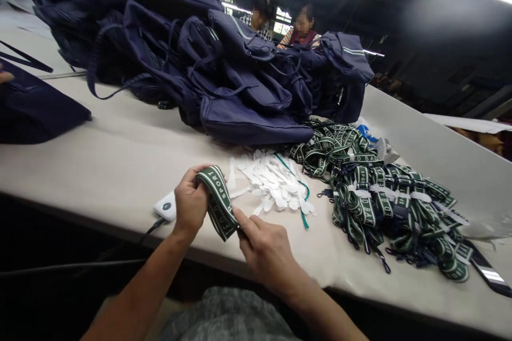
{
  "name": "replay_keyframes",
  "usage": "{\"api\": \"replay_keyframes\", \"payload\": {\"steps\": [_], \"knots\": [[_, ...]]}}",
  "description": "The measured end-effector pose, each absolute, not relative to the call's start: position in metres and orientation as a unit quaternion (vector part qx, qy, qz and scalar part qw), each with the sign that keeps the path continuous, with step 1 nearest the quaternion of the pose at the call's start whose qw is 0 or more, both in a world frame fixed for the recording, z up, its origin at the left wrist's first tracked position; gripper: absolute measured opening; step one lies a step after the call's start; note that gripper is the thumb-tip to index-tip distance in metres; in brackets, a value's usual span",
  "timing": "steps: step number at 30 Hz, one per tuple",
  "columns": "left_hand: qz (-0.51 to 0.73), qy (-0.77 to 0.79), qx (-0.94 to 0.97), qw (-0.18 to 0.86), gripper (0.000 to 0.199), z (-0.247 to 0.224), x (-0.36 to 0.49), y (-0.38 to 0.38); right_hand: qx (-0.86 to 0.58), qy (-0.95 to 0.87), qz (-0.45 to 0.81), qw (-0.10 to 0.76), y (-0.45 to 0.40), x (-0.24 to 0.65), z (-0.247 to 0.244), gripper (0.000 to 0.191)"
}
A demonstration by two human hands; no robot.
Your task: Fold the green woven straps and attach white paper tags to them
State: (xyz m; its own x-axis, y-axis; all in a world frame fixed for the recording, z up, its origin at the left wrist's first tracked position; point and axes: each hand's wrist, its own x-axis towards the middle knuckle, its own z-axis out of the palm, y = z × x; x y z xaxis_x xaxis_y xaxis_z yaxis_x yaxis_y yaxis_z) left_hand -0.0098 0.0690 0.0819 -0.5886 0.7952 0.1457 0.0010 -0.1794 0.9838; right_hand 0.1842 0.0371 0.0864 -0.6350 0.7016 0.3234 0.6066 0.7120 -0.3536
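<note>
A green webbing strap (218, 197) with white lettering and pale edge stripes is looped between my two hands, above the table's front edge. My left hand (192, 200) grips the upper left of the loop, fingers curled behind it. On the lower right side, my right hand (264, 248) pinches the strap between thumb and fingers; the end inside that hand is hidden. Just beyond lies a heap of white paper-like strips (276, 181) with a thin teal ribbon (306, 221) among them. To the right, bundled green straps (372, 197) are piled, several wrapped with white bands and fitted with dark clips.
Navy bags (248, 117) are heaped across the back of the table (132, 160). Another navy bag (36, 106) lies at left, a person's hand beside it. A white device (166, 206) with a cable sits near the front edge. Two people (302, 29) are beyond the bags.
</note>
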Motion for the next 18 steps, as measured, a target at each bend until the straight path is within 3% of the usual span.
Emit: {"api": "replay_keyframes", "payload": {"steps": [5, 10, 12, 14, 18], "knots": [[0.742, 0.530, 0.307, 0.272, 0.032, 0.092, -0.012, 0.067, -0.371, -0.836, 0.052, 0.402, 0.037, 0.169, 0.047, 0.051], [0.710, 0.560, 0.423, 0.056, 0.032, 0.099, -0.007, 0.060, -0.372, -0.827, 0.066, 0.417, 0.031, 0.154, 0.049, 0.051], [0.696, 0.559, 0.451, 0.015, 0.030, 0.102, -0.006, 0.057, -0.368, -0.831, 0.070, 0.410, 0.031, 0.149, 0.049, 0.051], [0.689, 0.566, 0.450, 0.052, 0.028, 0.104, -0.006, 0.056, -0.357, -0.838, 0.073, 0.405, 0.033, 0.146, 0.048, 0.051], [0.683, 0.557, 0.379, 0.283, 0.026, 0.106, -0.012, 0.057, -0.343, -0.843, 0.085, 0.407, 0.040, 0.147, 0.043, 0.050]]}}
